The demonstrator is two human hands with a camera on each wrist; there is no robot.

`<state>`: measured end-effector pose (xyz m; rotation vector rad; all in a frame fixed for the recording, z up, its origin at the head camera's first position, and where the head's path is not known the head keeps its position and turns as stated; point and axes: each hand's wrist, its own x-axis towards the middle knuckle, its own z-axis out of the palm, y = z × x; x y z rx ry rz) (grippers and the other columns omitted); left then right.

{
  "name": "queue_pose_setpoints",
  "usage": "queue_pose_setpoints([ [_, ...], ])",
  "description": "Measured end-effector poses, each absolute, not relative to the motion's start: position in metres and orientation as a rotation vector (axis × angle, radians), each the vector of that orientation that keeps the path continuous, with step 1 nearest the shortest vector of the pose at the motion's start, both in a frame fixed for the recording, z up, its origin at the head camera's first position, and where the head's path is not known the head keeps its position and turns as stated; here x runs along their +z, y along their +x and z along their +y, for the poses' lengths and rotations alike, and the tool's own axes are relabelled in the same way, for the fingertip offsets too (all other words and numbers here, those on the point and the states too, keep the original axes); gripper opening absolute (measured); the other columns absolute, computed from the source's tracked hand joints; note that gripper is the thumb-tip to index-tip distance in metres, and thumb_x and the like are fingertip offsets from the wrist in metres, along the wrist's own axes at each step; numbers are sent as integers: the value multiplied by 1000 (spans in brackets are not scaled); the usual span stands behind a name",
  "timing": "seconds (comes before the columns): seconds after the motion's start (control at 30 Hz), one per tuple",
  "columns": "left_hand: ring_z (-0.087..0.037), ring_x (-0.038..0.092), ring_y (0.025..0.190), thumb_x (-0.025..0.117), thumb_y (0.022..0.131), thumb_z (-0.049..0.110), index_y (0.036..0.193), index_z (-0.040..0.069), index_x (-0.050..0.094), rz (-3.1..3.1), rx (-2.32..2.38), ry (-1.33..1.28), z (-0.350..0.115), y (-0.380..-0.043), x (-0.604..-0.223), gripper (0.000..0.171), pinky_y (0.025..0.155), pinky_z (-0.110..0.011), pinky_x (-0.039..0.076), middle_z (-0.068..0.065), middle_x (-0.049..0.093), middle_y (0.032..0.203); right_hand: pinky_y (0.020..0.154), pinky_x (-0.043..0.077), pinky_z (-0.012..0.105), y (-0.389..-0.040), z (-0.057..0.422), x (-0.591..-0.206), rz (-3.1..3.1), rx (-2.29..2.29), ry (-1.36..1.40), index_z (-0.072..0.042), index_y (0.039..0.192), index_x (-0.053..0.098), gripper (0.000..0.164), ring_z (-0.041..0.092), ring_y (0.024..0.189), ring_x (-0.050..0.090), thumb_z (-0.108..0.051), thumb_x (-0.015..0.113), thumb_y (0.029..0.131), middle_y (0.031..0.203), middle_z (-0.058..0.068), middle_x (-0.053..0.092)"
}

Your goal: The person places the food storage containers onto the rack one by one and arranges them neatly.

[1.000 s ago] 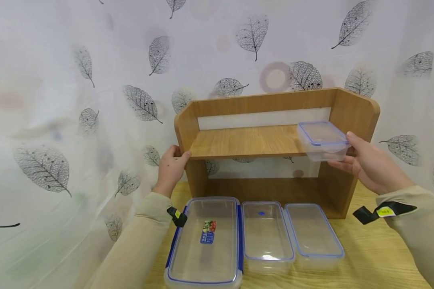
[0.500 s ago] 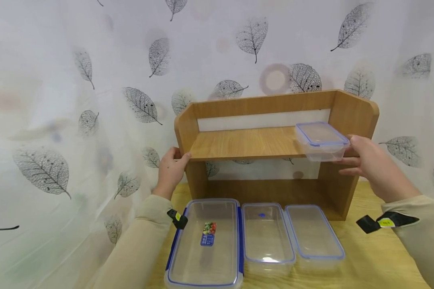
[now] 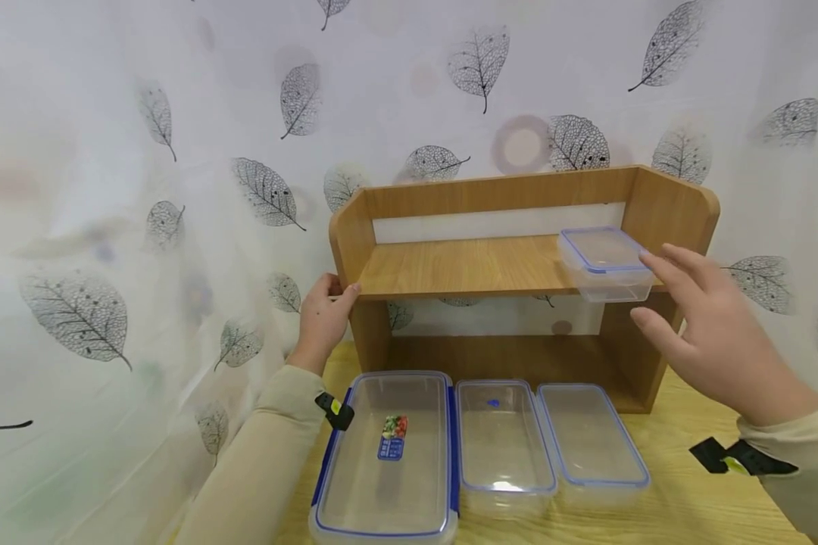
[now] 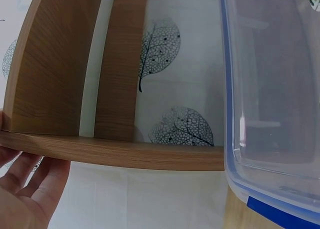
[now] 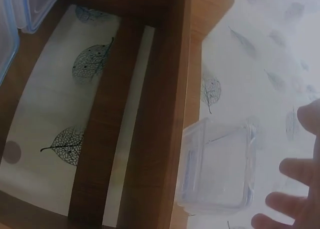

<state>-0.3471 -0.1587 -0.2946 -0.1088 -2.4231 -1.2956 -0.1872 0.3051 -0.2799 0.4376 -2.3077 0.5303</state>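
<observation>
On the right part of the upper board of a wooden shelf (image 3: pixel 470 266) sits a small clear plastic food container (image 3: pixel 607 284) with a blue-rimmed lid. My right hand (image 3: pixel 729 344) is just right of it, fingers spread and thumb apart. The right wrist view shows a gap between those fingers (image 5: pixel 287 204) and the container (image 5: pixel 225 164). At the shelf's left side panel, my left hand (image 3: pixel 322 322) grips the edge, its thumb on the front by the upper board. The left wrist view has the left hand's fingers (image 4: pixel 47 186) around the outer side of the panel.
Before the shelf on the wooden table (image 3: pixel 716 477) lie a large food container (image 3: pixel 354 469) with dark blue clips and two narrower ones, a middle container (image 3: pixel 504 454) and a right container (image 3: pixel 593 439). A leaf-patterned curtain (image 3: pixel 395 91) hangs behind and at left.
The right hand has let go of the small container and drawn back right and down, fingers spreading. The container stays on the upper board. The left hand keeps its grip.
</observation>
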Motion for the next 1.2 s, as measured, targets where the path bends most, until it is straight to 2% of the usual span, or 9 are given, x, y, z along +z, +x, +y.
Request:
queue_pose_setpoints([
  [0.13,-30,61,107,60,100,44,118,10,59,-2431,-1302,-109,-158,-347,-296,38,88,-48,52,-11,63,116,117,19,61,-188,299,-283,-2172,363,602,-7,150,47,62,51,141,30,-40,57,99,154,27,36],
  [0.23,-30,61,108,60,100,45,119,11,59,-2434,-1317,-104,-158,-348,-298,39,89,-49,52,-11,62,116,119,19,58,-192,295,-286,-2099,277,664,-4,146,52,67,50,141,33,-53,47,100,150,29,41],
  [0.37,-30,60,108,60,100,45,118,11,59,-2430,-1313,-96,-160,-349,-300,39,90,-49,51,-11,63,117,118,21,57,-196,292,-292,-2059,197,679,-3,143,56,72,53,136,37,-60,41,101,147,30,45],
  [0.7,-30,61,107,59,100,46,118,11,59,-2425,-1297,-105,-160,-348,-298,39,89,-48,52,-11,64,117,116,24,61,-203,292,-298,-2046,135,653,-1,137,60,72,51,136,38,-60,38,101,145,29,47],
  [0.97,-30,61,107,59,100,45,115,11,59,-2413,-1281,-113,-160,-348,-297,38,88,-49,52,-12,64,117,119,23,54,-207,289,-294,-2020,119,698,6,133,60,72,53,131,41,-55,37,102,141,32,49],
  [1.2,-31,61,111,59,101,44,116,9,58,-2403,-1262,-135,-159,-349,-300,39,90,-48,53,-13,64,118,120,21,51,-211,289,-292,-2055,104,678,8,134,59,76,51,134,40,-56,34,102,142,32,49],
])
